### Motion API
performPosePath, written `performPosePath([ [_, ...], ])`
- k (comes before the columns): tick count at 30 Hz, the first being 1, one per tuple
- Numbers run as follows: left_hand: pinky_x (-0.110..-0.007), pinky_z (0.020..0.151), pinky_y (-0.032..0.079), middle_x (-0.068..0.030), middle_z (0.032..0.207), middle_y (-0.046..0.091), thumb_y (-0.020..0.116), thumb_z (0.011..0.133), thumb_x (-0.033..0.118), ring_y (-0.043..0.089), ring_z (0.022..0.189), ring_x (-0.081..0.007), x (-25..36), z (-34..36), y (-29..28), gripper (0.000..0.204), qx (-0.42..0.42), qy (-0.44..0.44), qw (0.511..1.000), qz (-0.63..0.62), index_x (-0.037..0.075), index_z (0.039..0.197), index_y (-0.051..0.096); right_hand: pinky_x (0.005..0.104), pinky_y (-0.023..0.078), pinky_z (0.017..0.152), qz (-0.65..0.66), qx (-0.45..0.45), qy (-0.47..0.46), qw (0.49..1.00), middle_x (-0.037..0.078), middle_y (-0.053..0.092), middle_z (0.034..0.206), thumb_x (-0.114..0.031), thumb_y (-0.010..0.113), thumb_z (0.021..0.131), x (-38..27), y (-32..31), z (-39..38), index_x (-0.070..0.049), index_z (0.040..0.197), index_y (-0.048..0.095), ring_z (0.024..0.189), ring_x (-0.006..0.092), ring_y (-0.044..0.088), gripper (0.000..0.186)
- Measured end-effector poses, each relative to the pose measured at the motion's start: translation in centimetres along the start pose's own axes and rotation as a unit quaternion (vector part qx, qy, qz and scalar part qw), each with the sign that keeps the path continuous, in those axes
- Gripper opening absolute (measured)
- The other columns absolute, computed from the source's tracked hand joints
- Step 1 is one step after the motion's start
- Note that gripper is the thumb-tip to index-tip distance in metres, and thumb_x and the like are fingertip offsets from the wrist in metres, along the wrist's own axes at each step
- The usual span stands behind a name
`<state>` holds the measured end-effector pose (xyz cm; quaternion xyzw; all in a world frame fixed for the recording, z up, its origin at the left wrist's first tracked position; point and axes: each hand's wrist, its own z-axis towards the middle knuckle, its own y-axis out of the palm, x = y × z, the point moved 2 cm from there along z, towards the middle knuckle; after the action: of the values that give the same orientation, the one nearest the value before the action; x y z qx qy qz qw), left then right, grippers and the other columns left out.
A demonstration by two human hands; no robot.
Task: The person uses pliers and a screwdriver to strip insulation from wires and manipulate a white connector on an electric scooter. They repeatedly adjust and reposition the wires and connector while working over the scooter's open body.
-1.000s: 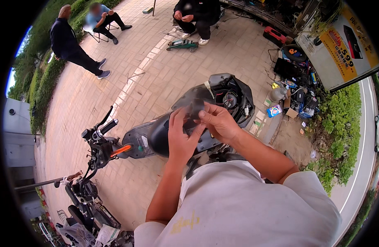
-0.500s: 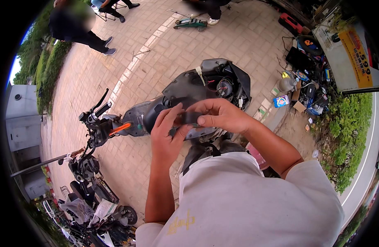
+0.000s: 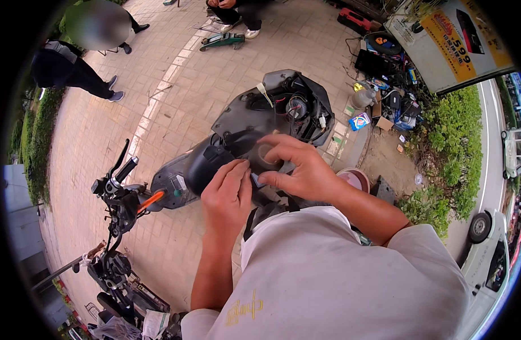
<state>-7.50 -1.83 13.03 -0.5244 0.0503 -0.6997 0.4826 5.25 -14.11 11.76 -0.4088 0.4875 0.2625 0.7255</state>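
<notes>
My right hand (image 3: 294, 173) grips a dark ring-shaped roll (image 3: 265, 154), like tape, with fingers curled over it and thumb low beside a small pale piece (image 3: 256, 179). Just left of it, my left hand (image 3: 225, 192) is closed, fingertips pinched at the roll's near side; exactly what they hold is hidden. Beneath both hands lies a partly dismantled black scooter (image 3: 237, 116), its body panel off, with exposed wires, a round fan-like part (image 3: 296, 107) and handlebars (image 3: 126, 170) at the left.
A person (image 3: 73, 71) stands upper left, another sits behind; a third crouches beside a green floor jack (image 3: 220, 42). Right are piled tools and parts (image 3: 385, 105), a signboard (image 3: 447, 39), shrubs (image 3: 453, 141), a pink bucket (image 3: 354, 180), a white car (image 3: 487, 249). More two-wheelers (image 3: 118, 289) stand lower left.
My left fingers have drawn closer together and lower; my right hand has turned with the roll, index finger now arched over it. The view has shifted, bringing the white car in.
</notes>
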Motion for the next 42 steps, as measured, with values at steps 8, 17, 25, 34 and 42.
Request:
performPosePath([
  [8,-0.036,0.064,0.053,-0.0146,0.090,0.065,0.064,0.079,-0.006,0.064,0.074,-0.0312,-2.2,-2.3,-0.4,0.018,-0.069,0.024,0.997,-0.032,-0.002,0.096,0.063,0.0337,0.049,0.084,-0.069,-0.010,0.130,0.989,0.017,0.061,0.117,-0.021,0.081,0.075,-1.7,2.1,-2.2,0.001,0.097,0.065,0.100,0.0259,0.062,0.034],
  [17,-0.030,0.066,0.052,-0.0140,0.086,0.066,0.060,0.085,-0.006,0.064,0.073,-0.0251,-1.9,-1.8,-0.6,0.007,-0.080,-0.034,0.988,-0.128,-0.004,0.091,0.063,0.0262,0.049,0.075,0.056,-0.030,0.219,0.974,0.012,0.061,0.116,-0.016,0.079,0.079,-1.3,1.3,-2.3,0.004,0.099,0.065,0.094,0.0113,0.057,0.032],
  [25,-0.031,0.067,0.052,-0.0134,0.088,0.066,0.061,0.081,-0.007,0.065,0.074,-0.0245,0.4,0.1,2.3,0.012,-0.074,-0.001,0.997,-0.033,-0.003,0.093,0.062,0.0255,0.049,0.077,0.087,-0.070,0.183,0.977,0.011,0.061,0.115,-0.014,0.078,0.080,0.7,-2.7,-1.6,0.005,0.101,0.063,0.093,0.0107,0.056,0.032],
  [34,-0.029,0.063,0.051,-0.0120,0.085,0.066,0.062,0.080,-0.007,0.064,0.069,-0.0223,3.4,2.5,7.7,0.015,-0.067,-0.103,0.990,-0.061,-0.002,0.094,0.064,0.0267,0.045,0.059,0.124,-0.042,0.163,0.978,0.006,0.062,0.079,-0.024,0.079,0.078,5.1,-8.3,-1.6,0.003,0.095,0.064,0.065,0.0091,0.053,0.036],
  [42,-0.035,0.059,0.052,-0.0114,0.078,0.062,0.066,0.076,0.000,0.063,0.068,-0.0292,5.1,2.6,9.6,0.019,-0.099,-0.009,0.983,0.157,0.001,0.094,0.062,0.0272,0.047,0.060,0.164,-0.121,0.203,0.958,0.004,0.064,0.078,-0.019,0.078,0.079,6.8,-9.5,-1.4,0.003,0.094,0.065,0.066,0.0082,0.057,0.029],
])
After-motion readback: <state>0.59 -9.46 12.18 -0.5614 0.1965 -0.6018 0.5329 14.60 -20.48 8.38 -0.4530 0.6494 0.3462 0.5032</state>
